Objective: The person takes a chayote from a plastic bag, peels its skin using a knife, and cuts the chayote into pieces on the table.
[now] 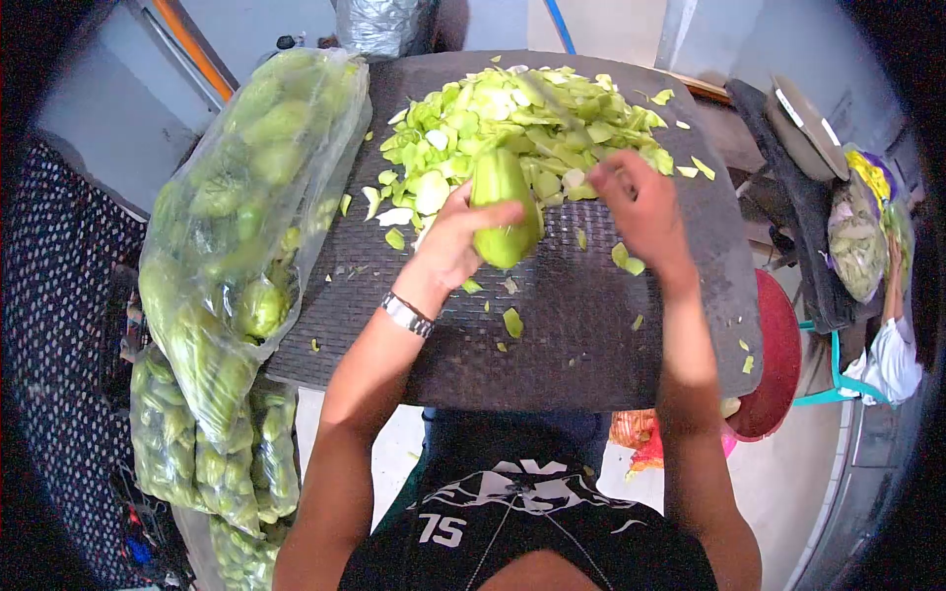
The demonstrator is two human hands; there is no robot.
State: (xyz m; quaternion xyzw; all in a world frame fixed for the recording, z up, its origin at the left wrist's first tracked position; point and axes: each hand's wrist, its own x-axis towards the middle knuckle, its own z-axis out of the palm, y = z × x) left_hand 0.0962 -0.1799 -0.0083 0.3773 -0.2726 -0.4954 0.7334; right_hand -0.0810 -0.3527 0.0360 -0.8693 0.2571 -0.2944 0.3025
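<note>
My left hand is wrapped round a pear-shaped green chayote, held upright above the table, its surface cut into pale facets. To its right, my right hand is closed and slightly apart from the chayote. A motion-blurred blade, looking like a knife, runs up and left from that hand; its handle is hidden in the fingers. Behind both hands spreads a heap of thin green slices or peelings, with loose bits scattered nearer to me.
The dark woven-pattern table stands before me. A large clear bag of green chayotes lies along its left edge, with more filled bags below. At right are a red round tub, a teal chair frame and another person's arm by a bag.
</note>
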